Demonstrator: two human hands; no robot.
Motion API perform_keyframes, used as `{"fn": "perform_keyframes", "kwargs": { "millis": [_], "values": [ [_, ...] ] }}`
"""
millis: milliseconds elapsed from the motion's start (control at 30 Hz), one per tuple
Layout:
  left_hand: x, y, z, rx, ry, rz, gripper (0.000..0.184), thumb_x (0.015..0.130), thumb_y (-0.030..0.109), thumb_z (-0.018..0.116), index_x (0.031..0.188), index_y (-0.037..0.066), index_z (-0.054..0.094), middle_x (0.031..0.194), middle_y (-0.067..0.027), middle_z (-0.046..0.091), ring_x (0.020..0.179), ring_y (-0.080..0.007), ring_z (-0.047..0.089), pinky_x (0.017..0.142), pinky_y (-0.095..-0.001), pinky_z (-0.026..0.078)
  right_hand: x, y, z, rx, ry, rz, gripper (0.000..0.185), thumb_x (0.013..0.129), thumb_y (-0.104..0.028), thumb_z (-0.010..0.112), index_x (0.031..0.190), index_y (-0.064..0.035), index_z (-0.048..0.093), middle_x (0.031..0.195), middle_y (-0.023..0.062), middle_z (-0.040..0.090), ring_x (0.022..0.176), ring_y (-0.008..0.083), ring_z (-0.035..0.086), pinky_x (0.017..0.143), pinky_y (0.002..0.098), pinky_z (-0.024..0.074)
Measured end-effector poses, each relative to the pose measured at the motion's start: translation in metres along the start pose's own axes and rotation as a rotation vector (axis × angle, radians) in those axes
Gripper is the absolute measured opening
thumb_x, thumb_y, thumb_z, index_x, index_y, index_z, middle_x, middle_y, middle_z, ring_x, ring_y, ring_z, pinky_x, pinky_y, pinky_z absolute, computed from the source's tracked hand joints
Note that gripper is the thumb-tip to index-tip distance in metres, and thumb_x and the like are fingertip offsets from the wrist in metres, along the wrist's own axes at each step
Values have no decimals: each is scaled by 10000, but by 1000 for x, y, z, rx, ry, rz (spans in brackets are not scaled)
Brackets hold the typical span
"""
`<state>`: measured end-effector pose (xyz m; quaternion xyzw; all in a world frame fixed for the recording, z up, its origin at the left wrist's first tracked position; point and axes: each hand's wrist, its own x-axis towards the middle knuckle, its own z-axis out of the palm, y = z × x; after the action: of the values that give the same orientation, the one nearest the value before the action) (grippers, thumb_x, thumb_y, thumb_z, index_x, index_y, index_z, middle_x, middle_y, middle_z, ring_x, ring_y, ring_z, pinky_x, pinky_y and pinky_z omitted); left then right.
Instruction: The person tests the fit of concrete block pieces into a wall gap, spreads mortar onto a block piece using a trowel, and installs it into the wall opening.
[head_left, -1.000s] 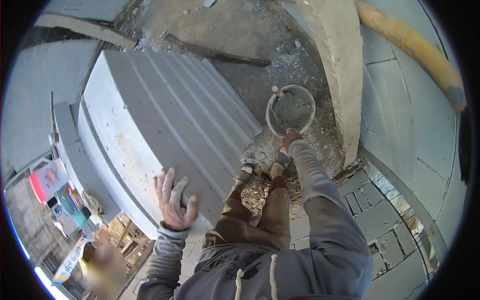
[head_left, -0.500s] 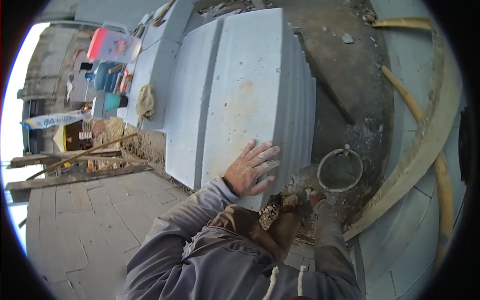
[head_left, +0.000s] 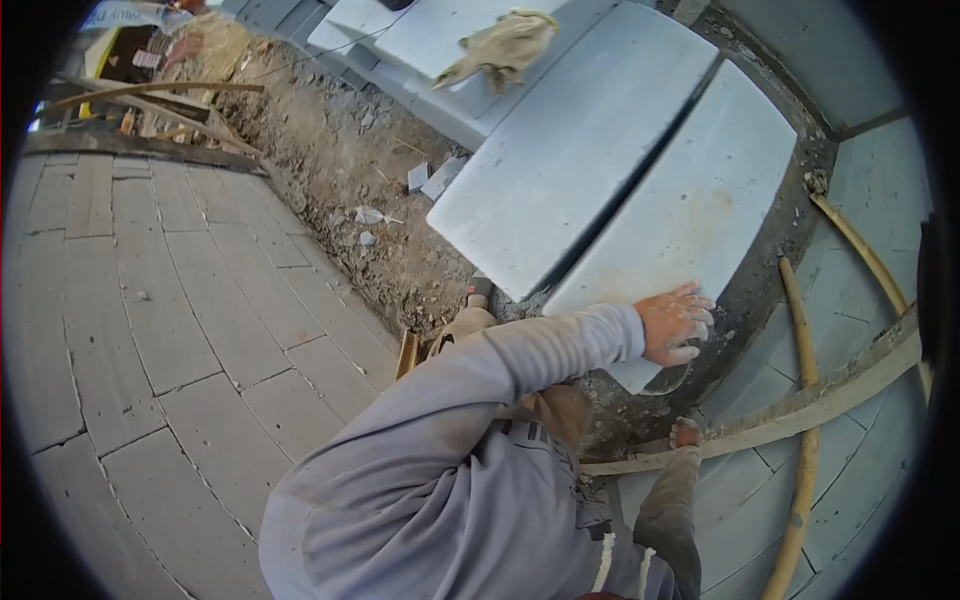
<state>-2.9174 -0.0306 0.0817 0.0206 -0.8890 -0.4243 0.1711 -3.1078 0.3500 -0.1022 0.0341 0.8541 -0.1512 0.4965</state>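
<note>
Two pale blocks (head_left: 580, 150) (head_left: 690, 210) lie side by side with a dark gap between them. My left hand (head_left: 675, 325) rests, fingers spread, on the near end of the right-hand block, holding nothing. Just beyond and below it, part of a round bucket's rim (head_left: 683, 380) shows; the rest is hidden. Lower down, my right hand (head_left: 686, 433) is beside a long wooden beam (head_left: 760, 430), its fingers curled. What it holds is too small or hidden to make out.
A cloth glove (head_left: 505, 50) lies on more pale blocks at the top. Rubble and soil (head_left: 340, 170) run between the blocks and a grey block wall (head_left: 190, 280) at left. Bamboo poles (head_left: 800, 450) lean at right, against another block wall. Planks (head_left: 130, 150) stand at upper left.
The view has swung and moved in over the blocks. My left hand stays on the block's near end, its arm now stretched across. The bucket is now mostly hidden; my right hand is beside the beam.
</note>
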Motion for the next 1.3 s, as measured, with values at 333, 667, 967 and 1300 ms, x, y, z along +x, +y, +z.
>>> {"fn": "perform_keyframes", "kwargs": {
  "millis": [333,667,967,1300],
  "values": [
    [-208,-4,-204,-757,-321,-476,431,883,419,524,772,37,690,679,-69,655,650,-138,624,594,-307,469,-213,-118,238,-594,-356,-663,287,768,-279,624,973,-82,666,994,158,651,925,347,609,799,414,481],
    [-369,-79,-225,-136,54,-1101,346,829,370,552,958,64,651,855,-185,648,802,-350,615,733,-410,472,-258,-244,281,-599,-599,-635,144,748,-189,597,776,-53,639,758,134,646,710,303,632,645,374,488],
    [-415,-73,-118,-380,819,-1322,347,860,317,549,997,12,640,902,-143,667,850,-229,626,777,-330,461,-216,-279,346,-1185,-614,-972,188,800,-247,565,834,-74,630,856,162,641,832,336,611,724,403,470],
    [-465,-111,-19,-641,1236,-1739,310,804,341,571,956,93,679,912,-144,672,887,-299,635,811,-369,470,-176,-338,529,-1366,-586,-914,209,802,-240,617,797,-32,600,762,116,649,757,259,635,687,363,482]
  ]
}}
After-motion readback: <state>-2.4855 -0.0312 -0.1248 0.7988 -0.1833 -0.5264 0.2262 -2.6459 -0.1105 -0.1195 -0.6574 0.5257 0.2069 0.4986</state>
